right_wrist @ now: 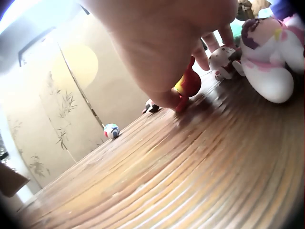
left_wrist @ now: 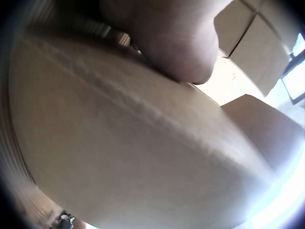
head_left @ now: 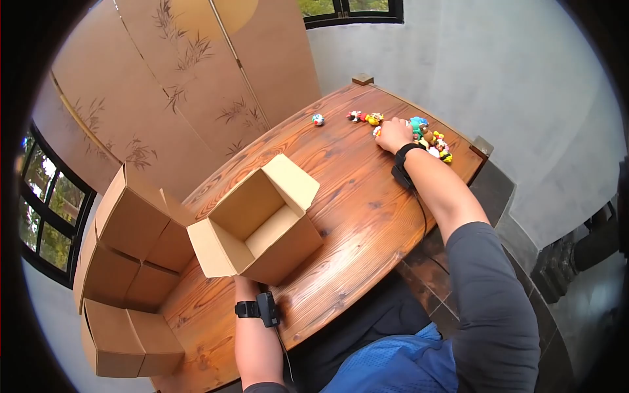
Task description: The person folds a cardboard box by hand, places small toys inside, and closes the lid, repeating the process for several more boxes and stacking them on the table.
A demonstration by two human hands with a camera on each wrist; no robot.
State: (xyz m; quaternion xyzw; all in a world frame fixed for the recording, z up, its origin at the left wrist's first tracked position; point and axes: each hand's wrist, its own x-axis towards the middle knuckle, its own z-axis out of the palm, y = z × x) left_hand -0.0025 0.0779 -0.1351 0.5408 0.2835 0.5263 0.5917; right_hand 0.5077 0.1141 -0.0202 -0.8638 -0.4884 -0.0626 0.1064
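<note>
An open cardboard box (head_left: 282,245) sits on the wooden table with its flaps spread. My left hand (left_wrist: 176,43) lies against the box's edge, its fingers out of sight; the head view shows just the wrist below a flap. At the far right, my right hand (head_left: 396,135) reaches down among small toy figures. In the right wrist view, its thumb and curled fingers pinch a red and yellow toy figure (right_wrist: 191,83) at the tabletop. Close beside these fingers are a small white figure (right_wrist: 221,61) and a larger white and pink figure (right_wrist: 269,71).
Several colourful figures (head_left: 436,141) cluster near the table's right edge. Two more figures (head_left: 365,117) lie left of my right hand, and a patterned ball (head_left: 318,120) stands farther left. Stacked cardboard boxes (head_left: 131,262) line the left side. A folding screen (head_left: 190,72) stands behind the table (head_left: 354,216).
</note>
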